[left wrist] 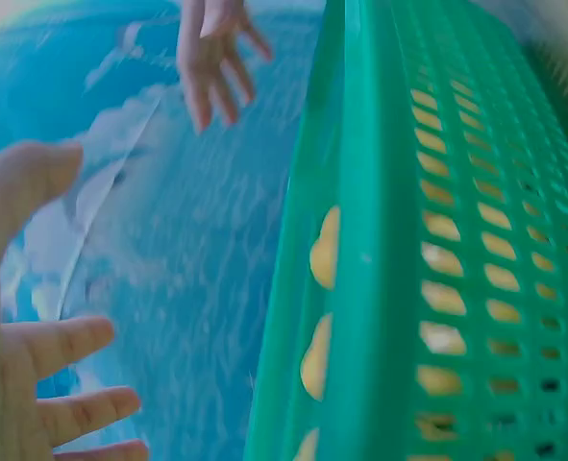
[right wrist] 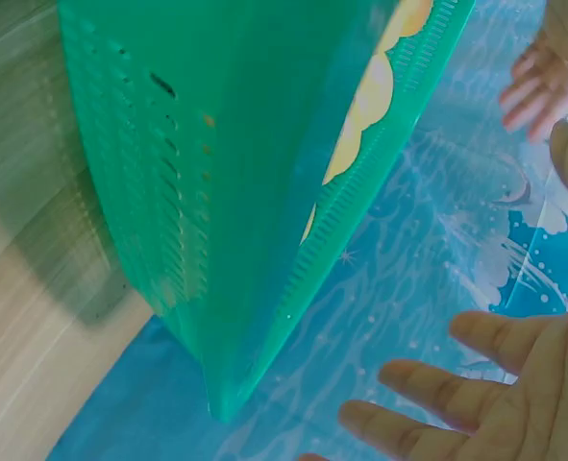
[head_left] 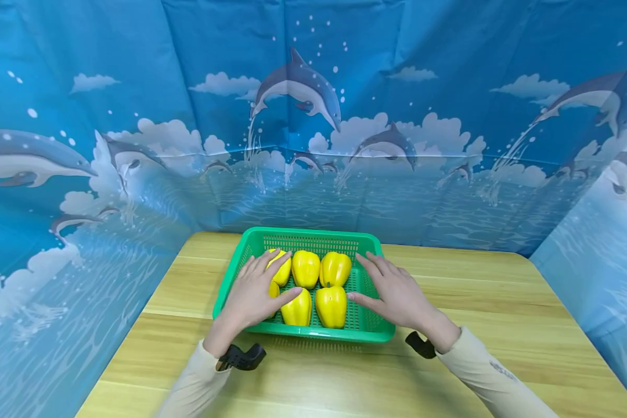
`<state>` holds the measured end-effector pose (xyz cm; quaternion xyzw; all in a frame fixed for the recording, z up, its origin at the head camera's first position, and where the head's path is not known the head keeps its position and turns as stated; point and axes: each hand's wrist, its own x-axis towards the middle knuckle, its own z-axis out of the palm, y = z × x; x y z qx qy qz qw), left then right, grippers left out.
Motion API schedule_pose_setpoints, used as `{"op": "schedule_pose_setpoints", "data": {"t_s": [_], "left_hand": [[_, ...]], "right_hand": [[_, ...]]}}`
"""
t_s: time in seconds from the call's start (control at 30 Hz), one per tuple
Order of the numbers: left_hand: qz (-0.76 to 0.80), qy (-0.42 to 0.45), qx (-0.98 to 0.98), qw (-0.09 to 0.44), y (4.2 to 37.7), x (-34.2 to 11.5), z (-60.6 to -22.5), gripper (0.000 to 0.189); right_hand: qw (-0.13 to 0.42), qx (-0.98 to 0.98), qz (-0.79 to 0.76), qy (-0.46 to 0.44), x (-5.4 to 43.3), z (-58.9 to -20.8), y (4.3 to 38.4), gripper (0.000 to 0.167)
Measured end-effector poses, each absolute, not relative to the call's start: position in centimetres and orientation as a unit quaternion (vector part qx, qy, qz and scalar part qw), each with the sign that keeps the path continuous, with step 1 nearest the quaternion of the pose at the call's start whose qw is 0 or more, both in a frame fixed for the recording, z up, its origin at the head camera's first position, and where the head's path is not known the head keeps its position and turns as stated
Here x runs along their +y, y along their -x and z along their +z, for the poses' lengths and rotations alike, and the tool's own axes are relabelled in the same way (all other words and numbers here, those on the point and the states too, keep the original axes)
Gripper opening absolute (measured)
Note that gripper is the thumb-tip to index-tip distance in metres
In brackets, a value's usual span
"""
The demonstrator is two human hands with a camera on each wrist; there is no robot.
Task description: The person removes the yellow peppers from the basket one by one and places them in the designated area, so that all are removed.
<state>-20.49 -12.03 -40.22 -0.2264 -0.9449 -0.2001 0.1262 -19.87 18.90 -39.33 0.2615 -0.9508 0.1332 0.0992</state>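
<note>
Several yellow bell peppers (head_left: 306,270) lie in two rows in a green plastic basket (head_left: 324,334). My left hand (head_left: 252,293) hovers over the basket's left part with its fingers spread and partly hides the peppers there. Over the right end is my right hand (head_left: 399,293), fingers extended, its thumb tip close to the front right pepper (head_left: 331,307). Neither hand holds anything. In the left wrist view, the left fingers (left wrist: 77,418) stand apart from the basket's slotted wall (left wrist: 456,288). The right wrist view likewise has the right fingers (right wrist: 437,394) loosely extended beside the basket.
Under the basket is a light wooden table (head_left: 475,302). A blue curtain (head_left: 313,197) printed with dolphins hangs behind and along both sides. Black straps (head_left: 242,357) are worn on both wrists, below pale sleeves. The basket's right end holds bare green mesh.
</note>
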Motion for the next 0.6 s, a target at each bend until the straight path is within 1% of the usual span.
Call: {"op": "schedule_pose_setpoints", "data": {"t_s": [0.17,0.3,0.43,0.6], "left_hand": [[-0.257,0.161,-0.943,0.137,20.5,-14.1,-41.9,0.071],[-0.286,0.119,-0.939,0.147,20.3,-15.7,-43.2,0.068],[-0.307,0.077,-0.936,0.152,20.0,-16.8,-44.2,0.068],[-0.359,0.035,-0.922,0.139,20.0,-17.7,-45.2,0.067]], "right_hand": [[0.08,-0.951,0.169,-0.247,18.5,-39.1,20.0,0.084],[0.059,-0.951,0.192,-0.237,18.2,-39.0,20.4,0.081],[0.022,-0.953,0.208,-0.218,17.8,-38.8,20.9,0.082],[-0.021,-0.953,0.221,-0.204,17.4,-38.6,21.4,0.086]]}}
